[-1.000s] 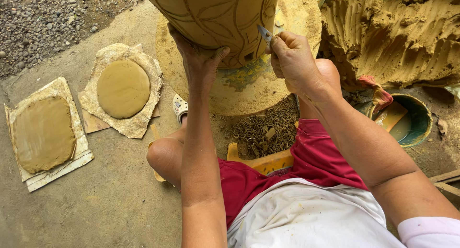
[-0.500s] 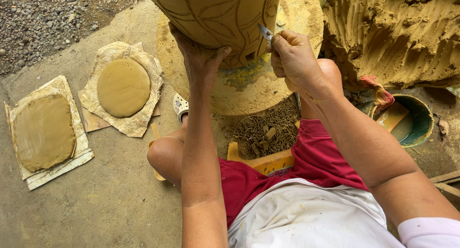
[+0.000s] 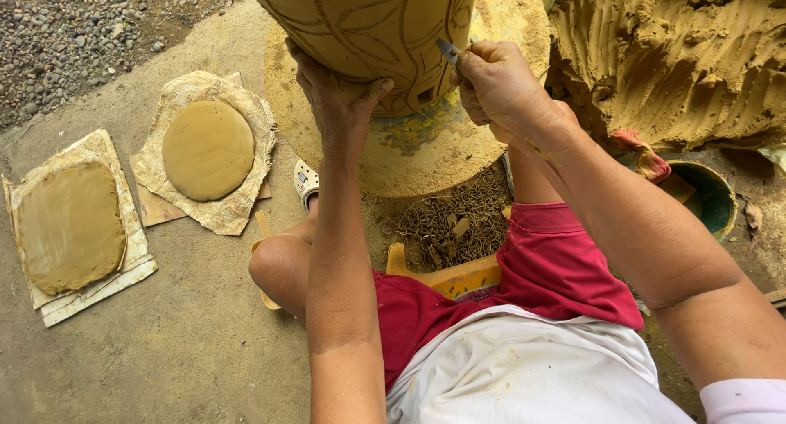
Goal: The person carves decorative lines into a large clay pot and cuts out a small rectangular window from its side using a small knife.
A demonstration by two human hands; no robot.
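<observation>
Clay pot [image 3: 368,31], tall and still unfired, stands on a round turntable [image 3: 491,129] between the knees of a seated person, its wall scored with curling vine lines. The left hand [image 3: 340,105] is spread flat against the pot's lower wall, fingers up and thumb out to the side, holding nothing. The right hand [image 3: 499,88] is closed around a small carving tool [image 3: 448,51], whose blade tip sits at the wall just above the knuckles. The step in hand looks like incising the pattern low on the pot. Extending the line would call for a light, even drag of the blade while the braced palm keeps the pot from turning. Below the right wrist lies a heap of clay trimmings [image 3: 450,223]; beyond that hand rises a mound of raw clay [image 3: 671,64]. Well off to the left hand's outer side, two flat clay slabs [image 3: 209,150] rest on paper.
</observation>
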